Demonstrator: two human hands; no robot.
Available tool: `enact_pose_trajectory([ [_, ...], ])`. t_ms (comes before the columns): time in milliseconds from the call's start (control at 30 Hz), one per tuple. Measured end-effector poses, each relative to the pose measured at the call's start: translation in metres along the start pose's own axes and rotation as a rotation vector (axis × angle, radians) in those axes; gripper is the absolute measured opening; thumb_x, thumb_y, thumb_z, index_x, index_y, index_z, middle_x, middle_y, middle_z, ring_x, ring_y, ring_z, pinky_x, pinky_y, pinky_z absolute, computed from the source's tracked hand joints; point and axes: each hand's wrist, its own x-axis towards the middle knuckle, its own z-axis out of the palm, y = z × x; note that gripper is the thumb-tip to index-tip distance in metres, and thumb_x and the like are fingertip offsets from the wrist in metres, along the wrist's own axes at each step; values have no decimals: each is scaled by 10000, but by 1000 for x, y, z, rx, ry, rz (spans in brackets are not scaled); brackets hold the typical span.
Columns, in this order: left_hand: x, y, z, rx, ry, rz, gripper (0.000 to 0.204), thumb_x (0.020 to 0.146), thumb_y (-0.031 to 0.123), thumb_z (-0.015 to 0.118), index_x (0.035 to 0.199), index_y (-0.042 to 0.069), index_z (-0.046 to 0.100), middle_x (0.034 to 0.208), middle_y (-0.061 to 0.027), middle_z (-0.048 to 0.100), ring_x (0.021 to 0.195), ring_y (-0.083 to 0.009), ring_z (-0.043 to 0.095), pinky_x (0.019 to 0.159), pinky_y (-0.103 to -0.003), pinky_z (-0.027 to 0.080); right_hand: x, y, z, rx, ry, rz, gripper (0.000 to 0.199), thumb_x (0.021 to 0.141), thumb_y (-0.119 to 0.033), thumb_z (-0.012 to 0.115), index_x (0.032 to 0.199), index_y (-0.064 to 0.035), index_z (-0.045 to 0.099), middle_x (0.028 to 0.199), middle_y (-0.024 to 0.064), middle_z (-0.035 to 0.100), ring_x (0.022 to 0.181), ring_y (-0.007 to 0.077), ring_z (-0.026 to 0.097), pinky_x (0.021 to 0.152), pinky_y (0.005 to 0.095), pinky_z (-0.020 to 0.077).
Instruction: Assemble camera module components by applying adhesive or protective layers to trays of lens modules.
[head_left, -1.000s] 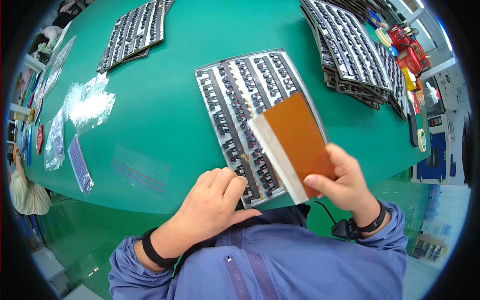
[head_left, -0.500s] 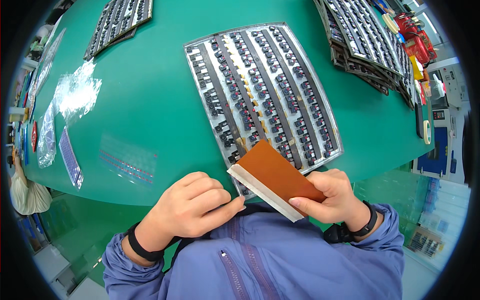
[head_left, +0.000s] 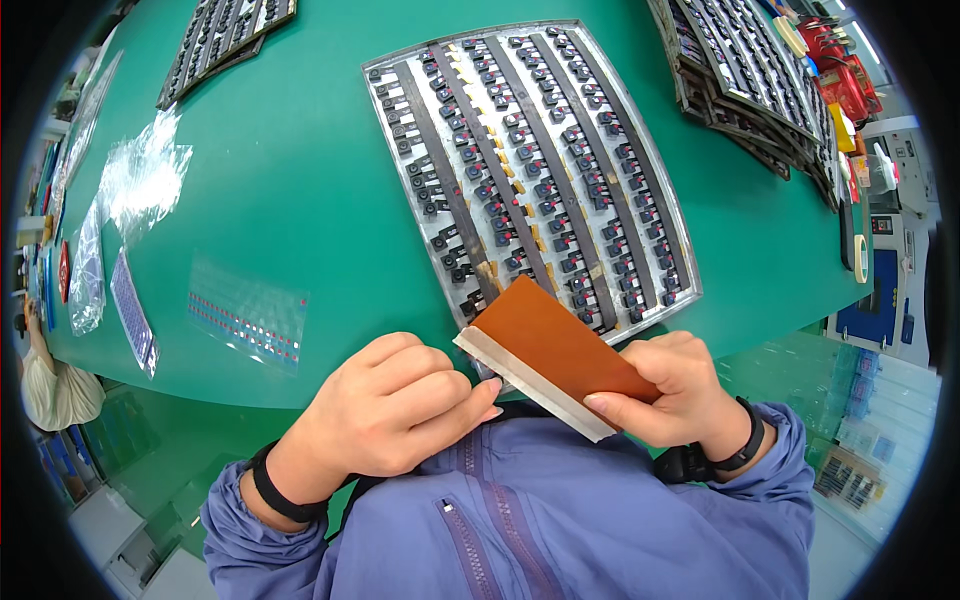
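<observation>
Right hand [head_left: 680,395] pinches the orange card [head_left: 560,350] at its near-right end, thumb under the pale edge strip, fingers curled over the top; firm hold. Left hand [head_left: 395,405] is loosely curled, fingertips [head_left: 480,400] at the card's near-left edge, touching or just short of it; can't tell if it holds anything small. Card sits just above the table edge, near the chest, its far corner overlapping the near corner of the parts tray [head_left: 640,190]. Risk: card's far corner may catch that tray and knock loose the small black parts [head_left: 520,180]; one-end grip could let it tip. Long axis runs near-right to far-left; pale strip faces the body. Further out: clear bags [head_left: 140,180], stacked trays [head_left: 760,90] far right.
</observation>
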Motion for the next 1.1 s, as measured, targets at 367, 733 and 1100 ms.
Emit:
enact_pose_trajectory([
  [367,0,1,1,43,27,12,327,610,149,823,912,60,736,751,4,466,666,-155,508,543,-308,386,3,-7,-1,66,24,132,138,803,-104,734,868,-3,666,601,73,593,471,174,583,433,278,408],
  [733,2,-2,4,62,85,-25,306,567,102,797,858,35,731,736,-7,473,642,-165,501,532,-319,364,0,-3,0,141,50,135,131,798,-73,736,865,12,664,611,82,607,482,170,593,434,275,414],
  [1100,1,-4,3,100,96,-61,329,550,65,788,867,3,726,745,-24,477,648,-180,479,520,-324,355,1,-3,0,95,52,127,124,816,-74,726,859,15,650,601,77,602,480,140,591,435,267,415],
])
